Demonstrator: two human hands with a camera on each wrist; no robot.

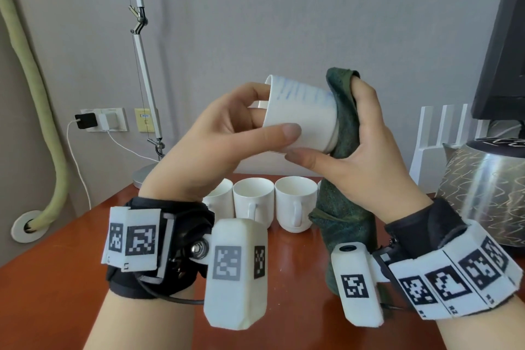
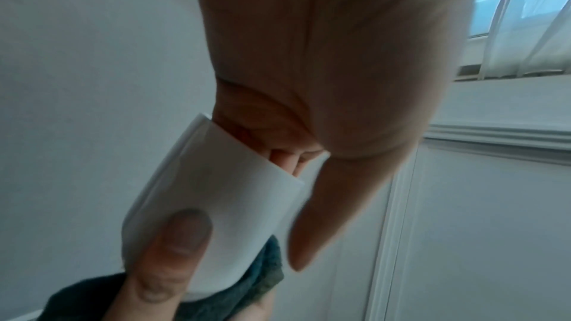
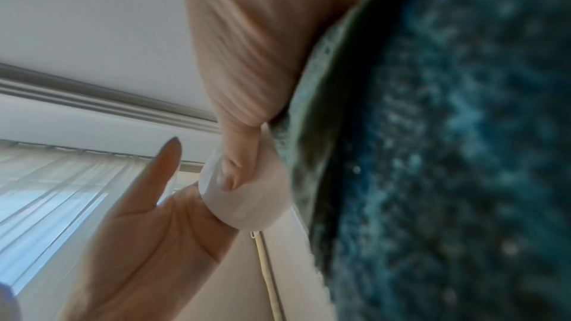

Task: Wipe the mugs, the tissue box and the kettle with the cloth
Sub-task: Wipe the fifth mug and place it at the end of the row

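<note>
**Mug held sideways in the air, cloth against its base**

The left hand [image 1: 224,136] holds a white mug [image 1: 301,116] lying on its side above the bench [image 1: 71,250]. Its fingers [image 1: 252,94] curl in over the rim at the mug's open end, and the thumb lies along the near wall, so the mug is gripped between them. Faint blue streaks show on the mug's upper wall.

The right hand [image 1: 366,150] holds a dark green cloth [image 1: 345,128] against the mug's base. Its fingers are wrapped behind the cloth, one fingertip poking out at the top fold, while the thumb reaches forward under the mug close to the left thumb. The rest of the cloth hangs down in front of the right wrist toward the bench. From the left wrist camera, the mug [image 2: 216,204] shows with the cloth [image 2: 262,275] bunched at its far end and the right thumb pressed on its wall. The right wrist camera is mostly filled with blurred cloth [image 3: 448,155].

On the red-brown bench, behind the hands, a row of white mugs [image 1: 295,207] stands upright side by side, handles facing the camera. At the right edge stands a shiny patterned kettle [image 1: 483,193], partly cut off. A desk lamp [image 1: 142,65] rises at the back left.
</note>
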